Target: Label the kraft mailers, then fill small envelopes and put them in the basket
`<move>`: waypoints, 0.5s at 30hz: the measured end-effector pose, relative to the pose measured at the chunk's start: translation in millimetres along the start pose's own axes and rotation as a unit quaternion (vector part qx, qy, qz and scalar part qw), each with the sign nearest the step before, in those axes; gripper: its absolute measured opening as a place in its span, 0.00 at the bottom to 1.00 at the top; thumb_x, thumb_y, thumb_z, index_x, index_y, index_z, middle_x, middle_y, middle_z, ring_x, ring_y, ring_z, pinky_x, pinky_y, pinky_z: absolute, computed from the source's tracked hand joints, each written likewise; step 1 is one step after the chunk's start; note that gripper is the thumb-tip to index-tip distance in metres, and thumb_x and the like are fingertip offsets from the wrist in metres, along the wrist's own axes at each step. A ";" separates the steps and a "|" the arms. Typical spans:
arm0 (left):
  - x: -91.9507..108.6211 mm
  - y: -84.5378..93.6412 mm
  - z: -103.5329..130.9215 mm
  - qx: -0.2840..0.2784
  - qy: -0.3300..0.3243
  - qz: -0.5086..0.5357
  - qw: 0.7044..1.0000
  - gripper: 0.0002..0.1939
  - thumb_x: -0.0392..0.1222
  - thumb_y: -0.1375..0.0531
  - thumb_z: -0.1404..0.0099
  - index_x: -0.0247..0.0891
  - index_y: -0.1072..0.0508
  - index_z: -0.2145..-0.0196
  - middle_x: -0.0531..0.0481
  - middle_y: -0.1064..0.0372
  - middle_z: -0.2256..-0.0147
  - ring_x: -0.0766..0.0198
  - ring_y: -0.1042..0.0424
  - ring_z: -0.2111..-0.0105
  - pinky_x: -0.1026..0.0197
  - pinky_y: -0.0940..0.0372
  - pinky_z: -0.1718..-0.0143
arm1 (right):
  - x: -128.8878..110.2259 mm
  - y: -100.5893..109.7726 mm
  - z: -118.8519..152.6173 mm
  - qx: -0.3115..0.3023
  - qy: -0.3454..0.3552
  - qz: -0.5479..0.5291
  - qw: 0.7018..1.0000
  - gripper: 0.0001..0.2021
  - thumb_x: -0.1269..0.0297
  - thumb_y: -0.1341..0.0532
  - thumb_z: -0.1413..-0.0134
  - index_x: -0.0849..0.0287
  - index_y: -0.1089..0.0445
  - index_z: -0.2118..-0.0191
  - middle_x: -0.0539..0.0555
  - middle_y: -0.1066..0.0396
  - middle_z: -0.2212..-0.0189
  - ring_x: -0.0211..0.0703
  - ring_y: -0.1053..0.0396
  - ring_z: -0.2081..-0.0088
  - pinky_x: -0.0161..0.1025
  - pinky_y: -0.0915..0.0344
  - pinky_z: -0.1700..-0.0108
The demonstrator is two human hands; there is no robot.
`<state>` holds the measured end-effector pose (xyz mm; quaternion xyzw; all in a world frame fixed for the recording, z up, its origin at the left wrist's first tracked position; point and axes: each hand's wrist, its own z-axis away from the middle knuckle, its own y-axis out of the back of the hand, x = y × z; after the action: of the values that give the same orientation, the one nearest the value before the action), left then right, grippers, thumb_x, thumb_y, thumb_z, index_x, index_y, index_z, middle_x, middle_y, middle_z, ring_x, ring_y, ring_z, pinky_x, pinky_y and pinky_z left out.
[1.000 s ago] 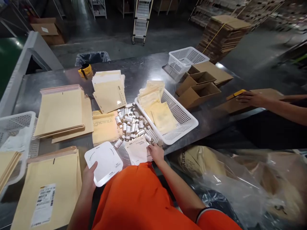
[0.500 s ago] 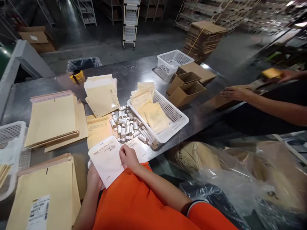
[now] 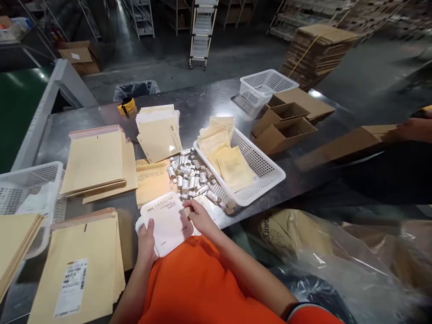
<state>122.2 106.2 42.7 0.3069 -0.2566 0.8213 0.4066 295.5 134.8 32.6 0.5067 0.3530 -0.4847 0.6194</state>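
Observation:
My left hand (image 3: 146, 240) grips a stack of white printed sheets (image 3: 165, 216), its thumb lying on top along the left edge. At the stack's upper right edge is my right hand (image 3: 200, 218), index finger stretched toward the corner and the other fingers curled at the paper; its fingertips are partly hidden. Just beyond the sheets lies a heap of small labelled glass vials (image 3: 191, 177). Left of the vials is a yellowish printed pouch (image 3: 151, 180). More white paper (image 3: 218, 211) lies under and beside my right hand.
A white basket (image 3: 275, 173) holds yellowish packets. Padded envelopes (image 3: 96, 157) are stacked on the left, some labelled (image 3: 72, 288). Open cardboard boxes (image 3: 285, 135) and another basket (image 3: 251, 96) stand farther back. At right, a co-worker's hand (image 3: 416, 128) is at a carton (image 3: 361, 144).
My right hand has opened from a tight curl, its index finger now extended at the sheets' edge. My left thumb now shows on top. The view has swung left; the co-worker's hands have shifted.

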 end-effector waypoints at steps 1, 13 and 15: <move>-0.7 0.5 -0.5 -0.007 -0.002 -0.003 1.000 0.11 0.41 0.40 0.33 0.33 0.28 0.55 0.40 0.20 0.63 0.55 0.19 0.63 0.53 0.25 0.57 | -4.3 -3.5 -0.8 -0.031 -0.001 -0.021 0.999 0.13 0.75 0.47 0.55 0.58 0.31 0.63 0.50 0.31 0.70 0.41 0.31 0.69 0.36 0.34 0.66; 1.0 -2.3 6.6 -0.023 -0.027 -0.008 0.999 0.12 0.41 0.45 0.31 0.36 0.27 0.52 0.42 0.20 0.61 0.56 0.20 0.61 0.56 0.26 0.59 | -26.6 -26.4 -1.9 0.040 0.015 0.211 0.976 0.12 0.67 0.34 0.60 0.55 0.36 0.68 0.50 0.35 0.63 0.44 0.37 0.60 0.38 0.40 0.59; 3.2 0.0 2.6 -0.045 -0.051 -0.086 0.994 0.12 0.43 0.42 0.33 0.35 0.25 0.56 0.43 0.20 0.65 0.56 0.20 0.64 0.58 0.26 0.62 | -25.3 -22.8 -6.5 0.003 -0.036 0.187 0.982 0.09 0.67 0.35 0.60 0.56 0.36 0.71 0.47 0.37 0.69 0.39 0.39 0.68 0.33 0.44 0.66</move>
<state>121.4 106.1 46.8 0.3509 -0.2866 0.7542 0.4752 266.9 146.8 48.0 0.5480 0.2282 -0.3796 0.7096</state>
